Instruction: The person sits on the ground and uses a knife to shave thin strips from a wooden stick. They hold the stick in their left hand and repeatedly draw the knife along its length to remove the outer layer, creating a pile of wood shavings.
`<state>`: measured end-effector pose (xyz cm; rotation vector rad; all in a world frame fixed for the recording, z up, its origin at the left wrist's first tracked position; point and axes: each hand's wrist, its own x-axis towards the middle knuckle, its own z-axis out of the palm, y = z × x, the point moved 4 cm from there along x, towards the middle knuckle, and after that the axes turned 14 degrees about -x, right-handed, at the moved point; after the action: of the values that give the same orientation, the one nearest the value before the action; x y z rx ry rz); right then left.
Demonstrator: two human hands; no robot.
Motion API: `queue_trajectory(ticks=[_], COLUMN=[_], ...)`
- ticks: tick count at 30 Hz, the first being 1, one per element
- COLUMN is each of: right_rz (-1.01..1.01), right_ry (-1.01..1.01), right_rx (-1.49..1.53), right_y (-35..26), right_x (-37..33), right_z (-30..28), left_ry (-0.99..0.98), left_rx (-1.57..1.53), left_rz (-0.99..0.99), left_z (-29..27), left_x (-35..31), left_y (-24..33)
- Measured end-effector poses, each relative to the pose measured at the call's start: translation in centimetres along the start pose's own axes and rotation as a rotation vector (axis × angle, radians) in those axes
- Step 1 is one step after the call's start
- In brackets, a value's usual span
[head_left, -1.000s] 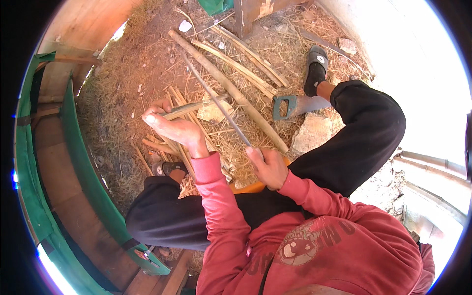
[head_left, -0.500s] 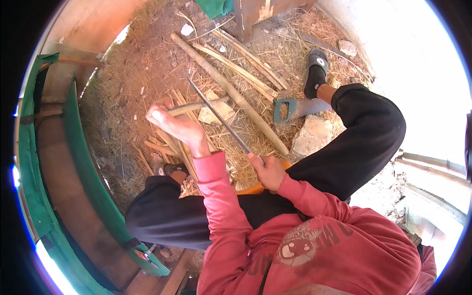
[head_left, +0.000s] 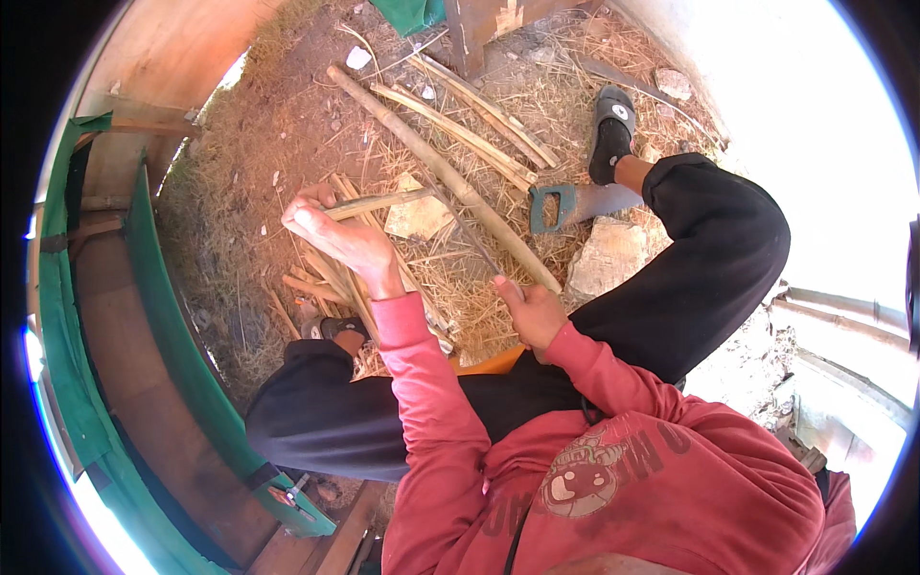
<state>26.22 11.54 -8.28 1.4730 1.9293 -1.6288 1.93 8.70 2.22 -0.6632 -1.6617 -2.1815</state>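
The left hand (head_left: 345,235) grips a bamboo strip (head_left: 379,203) above the saw (head_left: 575,203), while the right hand (head_left: 532,311) clasps a blade (head_left: 470,235), apparently mid-shaving; the next stroke needs steady alignment.

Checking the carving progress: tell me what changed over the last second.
The left hand kept its grip on the short bamboo strip, shifting slightly. The right hand drew the thin blade back toward the body. The handsaw and long bamboo pole stayed put.

Bamboo strip (head_left: 379,203) dry, matt; saw (head_left: 575,203) dull metal, teal plastic handle; straw ground (head_left: 287,125) rough.
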Motion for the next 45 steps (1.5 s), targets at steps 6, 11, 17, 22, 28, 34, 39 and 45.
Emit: queue_trajectory(ticks=[6, 11, 17, 22, 28, 34, 39, 45], right_rz=[-0.541, -0.246, -0.226, -0.646, -0.272, -0.533, -0.403, -0.421], right_ry=[0.17, 0.158, 0.071, 0.206, 0.076, 0.138, 0.09, 0.116], right_rx=[0.192, -0.167, 0.071, 0.21, -0.058, 0.108, -0.085, -0.07], right_y=[-4.8, -1.5, -2.0, -6.7, -3.3, -7.3, -5.0, -6.3], right_x=[-2.7, 1.2, -0.2, -2.4, 1.4, -2.7, 0.5, -0.4], right_z=[-2.0, 2.4, 0.3, -0.2, 2.7, 0.2, 2.8, 0.9], left_ry=[-0.003, 0.09, 0.102, -0.028, 0.024, -0.069, -0.043, -0.065], left_rx=[-0.116, -0.222, -0.399, -0.506, -0.533, -0.574, -0.605, -0.585], left_rz=[-0.068, -0.206, -0.192, -0.162, -0.148, -0.179, -0.209, -0.216], left_z=[-0.1, 0.1, -0.9, -0.9, -2.6, -3.5, -3.1, -3.9], left_x=[0.1, 0.7, 0.7, 0.8, 1.2, 1.7, 1.5, 1.8], left_y=[-0.3, -1.6, -1.5, -1.8, -2.1, -1.8, -2.4, -2.0])
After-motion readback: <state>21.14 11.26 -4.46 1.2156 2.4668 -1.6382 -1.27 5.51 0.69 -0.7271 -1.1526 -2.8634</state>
